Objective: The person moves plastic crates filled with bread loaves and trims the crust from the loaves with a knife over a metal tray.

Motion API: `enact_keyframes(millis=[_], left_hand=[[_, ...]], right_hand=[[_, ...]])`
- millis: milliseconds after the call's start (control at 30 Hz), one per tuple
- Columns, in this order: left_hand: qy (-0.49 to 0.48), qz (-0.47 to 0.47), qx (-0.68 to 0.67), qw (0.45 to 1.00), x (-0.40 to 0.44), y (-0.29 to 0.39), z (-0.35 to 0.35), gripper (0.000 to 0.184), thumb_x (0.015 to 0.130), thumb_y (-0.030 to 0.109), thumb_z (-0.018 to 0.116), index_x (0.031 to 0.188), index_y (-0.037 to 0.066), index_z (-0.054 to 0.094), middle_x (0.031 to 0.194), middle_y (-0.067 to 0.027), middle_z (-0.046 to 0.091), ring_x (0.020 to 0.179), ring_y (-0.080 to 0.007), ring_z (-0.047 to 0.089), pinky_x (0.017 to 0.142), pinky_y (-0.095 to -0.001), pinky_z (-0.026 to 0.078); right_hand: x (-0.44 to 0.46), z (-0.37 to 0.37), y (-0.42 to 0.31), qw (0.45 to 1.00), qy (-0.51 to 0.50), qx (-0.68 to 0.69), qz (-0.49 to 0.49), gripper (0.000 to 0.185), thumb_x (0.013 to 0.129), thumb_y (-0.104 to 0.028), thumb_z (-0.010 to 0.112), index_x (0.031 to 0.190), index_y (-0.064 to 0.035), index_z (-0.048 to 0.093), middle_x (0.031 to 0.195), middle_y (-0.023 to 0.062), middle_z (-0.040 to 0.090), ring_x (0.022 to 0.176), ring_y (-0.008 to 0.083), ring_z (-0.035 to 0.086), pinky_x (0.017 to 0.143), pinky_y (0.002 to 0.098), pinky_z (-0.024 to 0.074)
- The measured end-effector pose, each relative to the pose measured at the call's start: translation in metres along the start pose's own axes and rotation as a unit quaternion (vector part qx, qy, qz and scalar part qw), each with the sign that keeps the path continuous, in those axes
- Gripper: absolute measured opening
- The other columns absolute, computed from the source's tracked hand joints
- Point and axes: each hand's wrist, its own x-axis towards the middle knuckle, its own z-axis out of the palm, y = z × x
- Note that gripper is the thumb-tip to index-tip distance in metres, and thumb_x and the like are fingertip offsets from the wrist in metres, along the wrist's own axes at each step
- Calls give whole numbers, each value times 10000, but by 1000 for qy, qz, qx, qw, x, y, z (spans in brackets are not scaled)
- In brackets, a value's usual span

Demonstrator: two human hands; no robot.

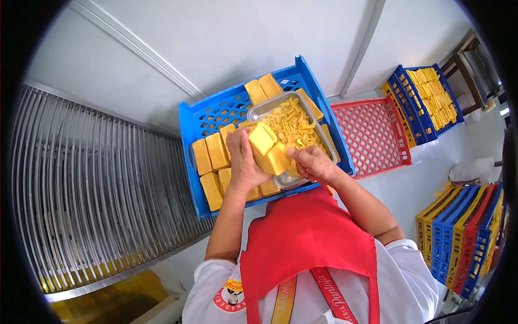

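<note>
My left hand (245,162) is wrapped round a yellow block (261,140), holding it tilted over a metal tray (291,181). At the block's lower right side, my right hand (315,163) is closed, with its thumb and fingers at a yellow piece (278,158) that stands out from the block. Whether this piece is still joined to the block cannot be made out. Yellow shavings (294,121) fill much of the tray. The tray lies in a blue crate (189,137), among several yellow blocks (210,191).
A metal rack (108,189) stands on the left. Right of the blue crate lies a red crate (372,135), then a blue crate of yellow strips (431,100). Stacked coloured crates (458,232) stand at the lower right. A white wall (270,38) is behind.
</note>
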Motion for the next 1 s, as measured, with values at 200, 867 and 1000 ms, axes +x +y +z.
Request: enact_keyframes(millis=[200, 867, 1000], left_hand=[[-39, 22, -104, 994, 3, 3, 0, 1414, 525, 308, 907, 1568, 69, -17, 1311, -239, 418, 1150, -451, 439, 1020, -569, 353], [-116, 6, -93, 989, -3, 12, -4, 1342, 511, 230, 873, 1565, 71, 58, 1383, -210, 392, 1299, -433, 380, 1126, -536, 283], [11, -268, -359, 894, -2, 5, 3, 1051, 632, 264, 812, 1509, 50, 275, 1320, -181, 501, 1222, -395, 491, 1057, -488, 402]], right_hand=[[0, -11, -11, 923, 222, -248, -195, 548, 964, -521, 518, 870, -11, 694, 785, 230, 675, 800, 392, 663, 718, 462, 503], [20, -23, -16, 996, 15, -69, -50, 629, 913, -613, 558, 863, -12, 736, 666, 147, 656, 670, 238, 663, 652, 397, 503], [22, -28, 0, 928, 190, -256, -191, 595, 947, -552, 511, 805, -1, 687, 807, 228, 677, 761, 402, 660, 712, 487, 502]])
